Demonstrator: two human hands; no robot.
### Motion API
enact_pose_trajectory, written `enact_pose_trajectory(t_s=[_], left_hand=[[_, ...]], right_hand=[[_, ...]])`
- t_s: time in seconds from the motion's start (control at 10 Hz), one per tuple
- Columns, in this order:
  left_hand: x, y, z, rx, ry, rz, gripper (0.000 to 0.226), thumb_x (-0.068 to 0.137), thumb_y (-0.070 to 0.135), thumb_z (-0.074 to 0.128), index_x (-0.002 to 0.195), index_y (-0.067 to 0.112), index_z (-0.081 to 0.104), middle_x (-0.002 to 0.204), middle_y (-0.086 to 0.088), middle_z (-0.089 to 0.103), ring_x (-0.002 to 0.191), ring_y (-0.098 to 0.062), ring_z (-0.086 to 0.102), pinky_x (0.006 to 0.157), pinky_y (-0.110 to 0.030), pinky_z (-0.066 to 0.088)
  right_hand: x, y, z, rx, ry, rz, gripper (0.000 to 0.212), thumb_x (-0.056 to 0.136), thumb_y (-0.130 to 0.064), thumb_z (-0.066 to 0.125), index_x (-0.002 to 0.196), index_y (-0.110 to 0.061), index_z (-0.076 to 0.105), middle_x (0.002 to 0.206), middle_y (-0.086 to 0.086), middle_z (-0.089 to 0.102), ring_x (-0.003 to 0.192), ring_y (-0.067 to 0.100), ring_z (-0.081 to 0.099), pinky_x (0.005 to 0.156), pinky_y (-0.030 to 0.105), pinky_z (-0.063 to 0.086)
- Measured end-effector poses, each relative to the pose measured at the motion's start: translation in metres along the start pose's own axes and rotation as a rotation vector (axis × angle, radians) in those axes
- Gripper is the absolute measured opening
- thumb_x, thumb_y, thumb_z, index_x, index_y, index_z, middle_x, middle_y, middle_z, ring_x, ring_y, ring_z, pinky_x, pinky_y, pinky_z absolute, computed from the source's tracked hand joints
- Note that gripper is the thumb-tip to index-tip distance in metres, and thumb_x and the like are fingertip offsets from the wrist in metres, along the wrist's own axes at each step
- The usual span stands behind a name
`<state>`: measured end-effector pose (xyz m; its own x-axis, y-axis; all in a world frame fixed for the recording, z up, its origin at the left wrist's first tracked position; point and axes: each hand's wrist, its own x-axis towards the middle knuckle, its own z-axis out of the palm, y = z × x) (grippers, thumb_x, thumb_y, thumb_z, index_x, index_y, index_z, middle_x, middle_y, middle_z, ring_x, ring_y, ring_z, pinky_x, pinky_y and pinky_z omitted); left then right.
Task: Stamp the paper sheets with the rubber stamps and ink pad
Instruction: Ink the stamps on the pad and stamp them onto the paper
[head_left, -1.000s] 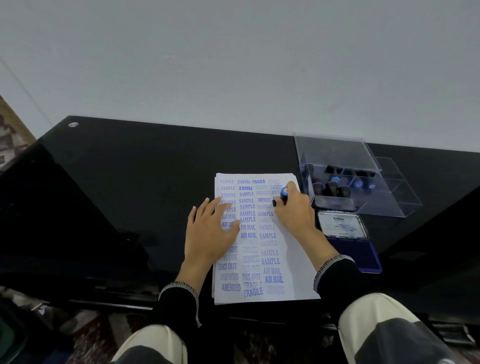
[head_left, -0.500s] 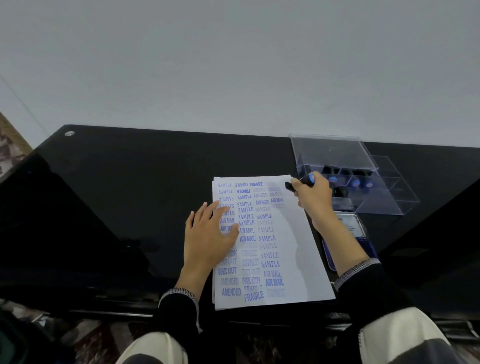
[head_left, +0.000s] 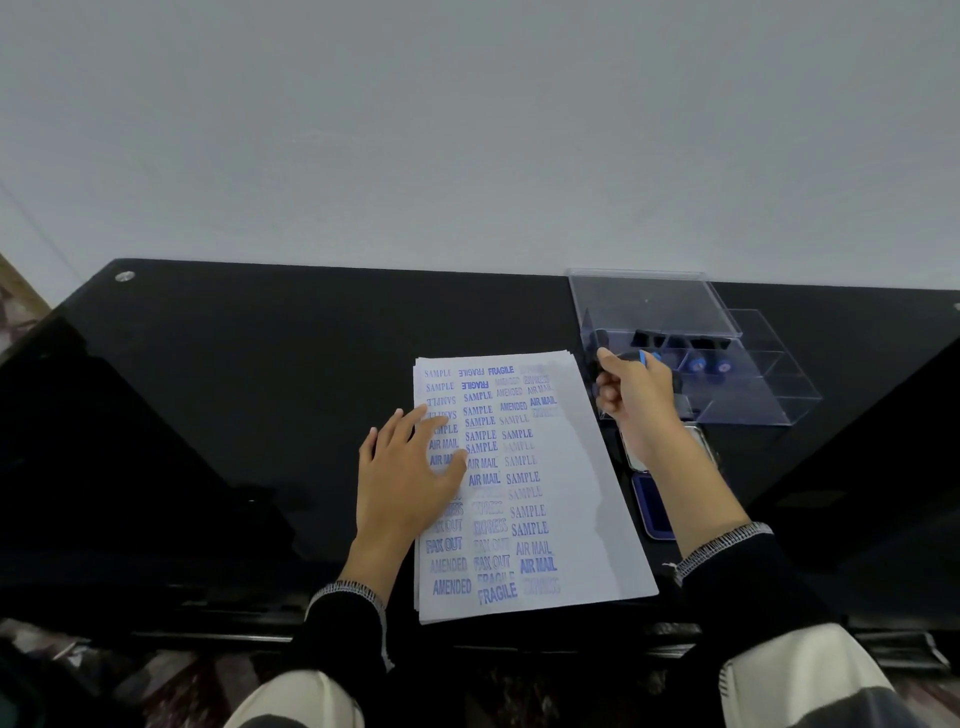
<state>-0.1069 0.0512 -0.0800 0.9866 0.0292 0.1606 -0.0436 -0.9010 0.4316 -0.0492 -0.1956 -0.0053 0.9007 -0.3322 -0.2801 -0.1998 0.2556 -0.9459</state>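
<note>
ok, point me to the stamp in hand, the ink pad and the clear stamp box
stamp (head_left: 641, 358): head view, blue-and-black handle above the right hand's fingers.
ink pad (head_left: 655, 512): head view, blue pad surface beside the forearm.
clear stamp box (head_left: 779, 400): head view, empty front compartment.

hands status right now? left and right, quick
Left hand: open, fingers flat on the paper sheets.
Right hand: closed around a rubber stamp, at the clear stamp box.
</note>
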Motion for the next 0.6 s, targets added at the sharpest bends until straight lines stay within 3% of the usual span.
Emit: enact_pose_trajectory(t_s=[0.1,0.2,0.3,0.4,0.5,0.6], left_hand=[[0.000,0.000,0.000,-0.003,-0.002,0.004,0.051,0.091,0.057,0.047,0.138,0.036,0.045,0.154,0.011,0.033,0.146,-0.013,0.021,0.121,-0.040,0.008],[0.000,0.000,0.000,-0.014,0.006,0.010,0.049,0.091,0.056,0.049,0.136,0.036,0.048,0.153,0.010,0.035,0.146,-0.013,0.022,0.120,-0.040,0.008],[-0.001,0.002,-0.002,-0.071,0.040,0.038,0.037,0.090,0.049,0.057,0.123,0.033,0.059,0.144,0.010,0.046,0.141,-0.014,0.032,0.120,-0.042,0.012],[-0.005,0.005,-0.006,-0.044,0.084,0.095,0.023,0.090,0.043,0.060,0.108,0.030,0.067,0.121,0.013,0.059,0.126,-0.012,0.047,0.119,-0.040,0.012],[-0.009,0.020,-0.012,0.019,0.058,0.041,0.018,0.095,0.037,0.056,0.108,0.032,0.067,0.115,0.015,0.058,0.121,-0.009,0.047,0.120,-0.045,0.004],[-0.016,0.059,-0.008,-0.054,0.046,0.102,0.017,0.096,0.029,0.054,0.105,0.029,0.069,0.113,0.014,0.061,0.115,-0.008,0.051,0.120,-0.041,0.004]], right_hand=[[-0.003,0.002,-0.001,0.069,0.017,0.002,0.028,0.092,-0.013,0.061,0.108,-0.016,0.038,0.058,0.005,0.050,0.040,0.009,0.039,0.043,0.021,0.036],[-0.014,0.002,-0.003,0.160,0.042,0.022,0.008,0.095,-0.016,0.055,0.092,-0.010,0.050,0.061,0.008,0.051,0.041,0.012,0.040,0.041,0.023,0.035],[-0.029,0.000,-0.013,0.262,0.060,0.060,0.014,0.097,-0.018,0.050,0.090,-0.007,0.055,0.060,0.010,0.054,0.042,0.014,0.041,0.043,0.024,0.035],[-0.047,0.001,-0.036,0.225,0.043,0.040,0.011,0.098,-0.013,0.048,0.094,-0.005,0.056,0.065,0.014,0.060,0.044,0.015,0.046,0.048,0.027,0.038],[-0.056,0.004,-0.069,0.080,0.059,-0.031,0.009,0.098,-0.010,0.047,0.093,-0.006,0.054,0.074,0.018,0.064,0.049,0.017,0.050,0.049,0.028,0.041],[-0.058,0.008,-0.104,-0.094,0.107,-0.082,0.021,0.099,-0.010,0.047,0.079,-0.009,0.052,0.066,0.017,0.060,0.044,0.016,0.043,0.042,0.026,0.035]])
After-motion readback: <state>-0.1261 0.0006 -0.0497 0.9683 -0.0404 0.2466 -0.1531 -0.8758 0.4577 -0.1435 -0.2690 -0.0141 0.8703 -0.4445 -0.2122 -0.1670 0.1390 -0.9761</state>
